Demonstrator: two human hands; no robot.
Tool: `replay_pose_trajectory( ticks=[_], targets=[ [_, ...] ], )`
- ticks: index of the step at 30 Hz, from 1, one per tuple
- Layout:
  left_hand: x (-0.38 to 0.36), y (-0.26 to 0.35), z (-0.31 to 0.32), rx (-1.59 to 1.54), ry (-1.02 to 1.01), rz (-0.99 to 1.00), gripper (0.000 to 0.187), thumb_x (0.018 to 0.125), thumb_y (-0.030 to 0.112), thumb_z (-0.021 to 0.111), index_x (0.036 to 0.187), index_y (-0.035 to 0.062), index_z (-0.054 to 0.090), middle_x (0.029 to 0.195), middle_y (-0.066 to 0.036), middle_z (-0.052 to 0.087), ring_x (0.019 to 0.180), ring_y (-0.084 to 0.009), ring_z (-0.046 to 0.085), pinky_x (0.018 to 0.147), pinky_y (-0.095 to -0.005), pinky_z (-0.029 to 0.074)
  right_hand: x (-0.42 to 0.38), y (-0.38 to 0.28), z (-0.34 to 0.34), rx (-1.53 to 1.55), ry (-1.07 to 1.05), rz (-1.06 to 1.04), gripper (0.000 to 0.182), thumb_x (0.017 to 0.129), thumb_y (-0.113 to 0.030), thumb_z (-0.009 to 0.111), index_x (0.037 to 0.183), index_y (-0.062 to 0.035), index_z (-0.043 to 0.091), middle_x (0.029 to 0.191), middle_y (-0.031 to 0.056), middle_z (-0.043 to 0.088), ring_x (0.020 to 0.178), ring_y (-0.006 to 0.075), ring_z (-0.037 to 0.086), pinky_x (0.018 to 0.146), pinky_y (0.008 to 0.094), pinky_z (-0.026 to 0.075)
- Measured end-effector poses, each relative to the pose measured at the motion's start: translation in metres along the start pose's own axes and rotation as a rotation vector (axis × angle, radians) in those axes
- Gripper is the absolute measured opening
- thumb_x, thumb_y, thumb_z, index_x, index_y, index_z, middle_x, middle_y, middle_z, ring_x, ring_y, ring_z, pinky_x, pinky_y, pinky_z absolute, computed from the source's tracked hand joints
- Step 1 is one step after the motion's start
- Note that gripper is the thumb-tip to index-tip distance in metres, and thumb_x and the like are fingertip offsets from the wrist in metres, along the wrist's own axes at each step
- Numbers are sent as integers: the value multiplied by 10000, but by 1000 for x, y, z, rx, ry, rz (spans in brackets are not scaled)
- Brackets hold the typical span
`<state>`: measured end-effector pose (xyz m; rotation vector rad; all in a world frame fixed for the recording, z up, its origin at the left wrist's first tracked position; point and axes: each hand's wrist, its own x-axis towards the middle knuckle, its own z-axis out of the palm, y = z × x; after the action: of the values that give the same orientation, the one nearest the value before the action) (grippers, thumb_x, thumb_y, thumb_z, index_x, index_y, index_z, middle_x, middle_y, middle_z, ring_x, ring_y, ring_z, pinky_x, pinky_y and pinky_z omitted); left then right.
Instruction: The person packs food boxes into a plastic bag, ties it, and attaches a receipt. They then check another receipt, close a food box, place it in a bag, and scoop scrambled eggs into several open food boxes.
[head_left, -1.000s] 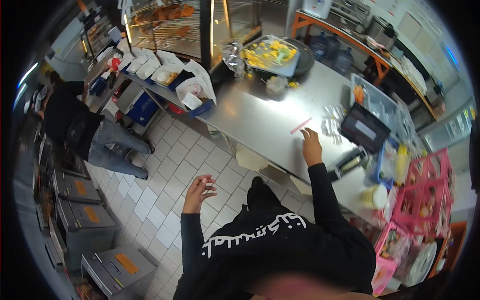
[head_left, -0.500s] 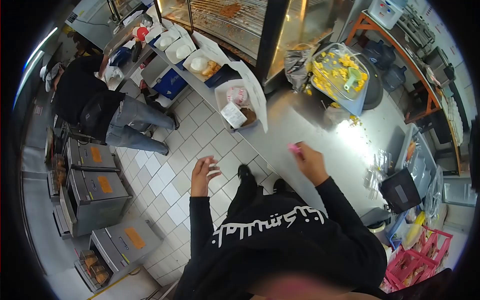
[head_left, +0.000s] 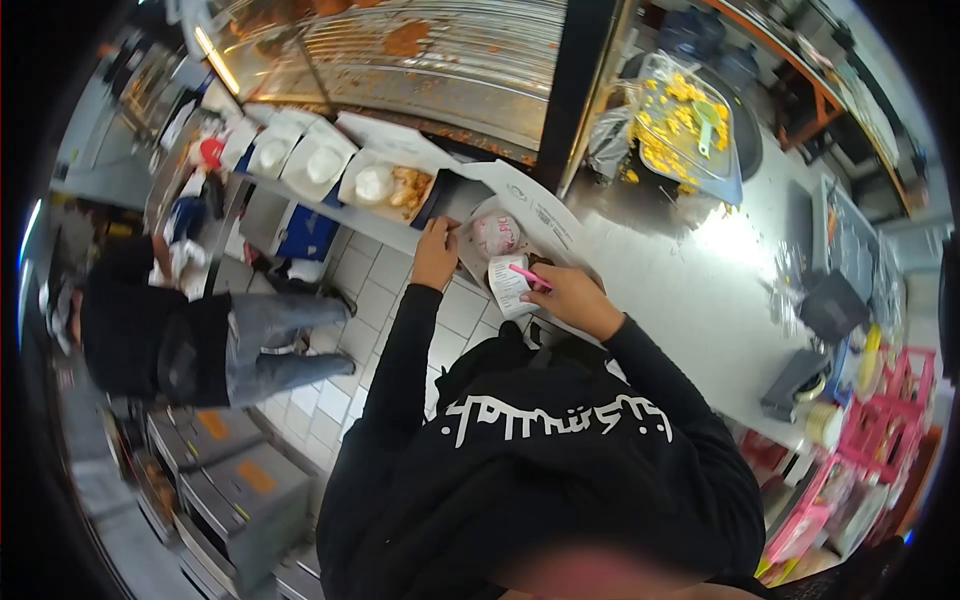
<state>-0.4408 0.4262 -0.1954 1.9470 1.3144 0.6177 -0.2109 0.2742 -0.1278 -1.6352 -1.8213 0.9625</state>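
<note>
Right hand (head_left: 572, 298) gripping pink stick (head_left: 528, 275), tip over printed slip (head_left: 507, 288) just left of fingers. Slip in lidded box (head_left: 545, 213), beside wrapped bundle (head_left: 495, 236), beyond right hand. Left hand (head_left: 434, 256) at box's left edge, fingers bent; grip unclear. Worktop (head_left: 690, 300) right of right hand.

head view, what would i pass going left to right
Co-worker, left hand, round wrapped item, right hand, tray of yellow food, pink basket.
</note>
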Motion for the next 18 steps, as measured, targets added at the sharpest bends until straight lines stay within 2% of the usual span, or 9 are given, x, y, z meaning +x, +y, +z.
replay_pose_trajectory(
  ticks=[1,4,7,10,11,15,18],
  targets=[
    [7,-8,4,30,-55,24,241,894,174,604,1042,-3,535,1088,-162,549,761,-287,602,678,-366,486,-8,-7,-13,60,-4,0,383,821,-209,686,1156,-60,575,820,122,611,801,276,605,697,373,468],
    [-5,-7,16,72,-138,289,177,898,122,572,978,-10,484,1031,-146,547,719,-271,620,647,-372,542,-50,-28,-50,375,397,113,410,858,-172,671,1229,-53,542,756,38,533,690,143,512,653,295,427],
    [-33,47,37,-472,-379,-190,160,922,93,526,1017,1,436,1024,-120,510,773,-273,658,606,-405,609,-92,-44,-80,578,662,168,559,878,-122,646,1386,-59,423,797,-47,420,697,40,385,625,186,336],
    [-44,75,73,-710,-465,-265,184,949,92,483,1077,21,372,1066,-118,458,843,-316,671,578,-459,630,-125,-63,-102,704,826,227,582,878,-106,637,1410,-63,404,799,-43,418,691,38,368,616,178,314],
    [-46,84,82,-741,-524,-290,232,961,95,475,1132,33,331,1119,-144,426,873,-335,673,580,-464,625,-134,-65,-106,718,868,232,604,877,-91,626,1427,-59,378,792,-47,425,653,25,356,574,169,291],
    [-52,119,121,-813,-672,-253,243,959,90,486,1137,30,331,1127,-150,427,857,-327,676,589,-462,623,-166,-66,-118,781,965,229,629,879,-96,606,1445,-46,336,758,-51,457,560,5,352,486,171,256],
    [-51,136,150,-818,-740,-223,264,953,89,503,1148,31,335,1127,-142,447,845,-310,678,580,-434,621,-195,-67,-130,826,989,240,637,879,-92,597,1451,-44,321,782,-37,493,560,2,360,478,170,253]
  ],
)
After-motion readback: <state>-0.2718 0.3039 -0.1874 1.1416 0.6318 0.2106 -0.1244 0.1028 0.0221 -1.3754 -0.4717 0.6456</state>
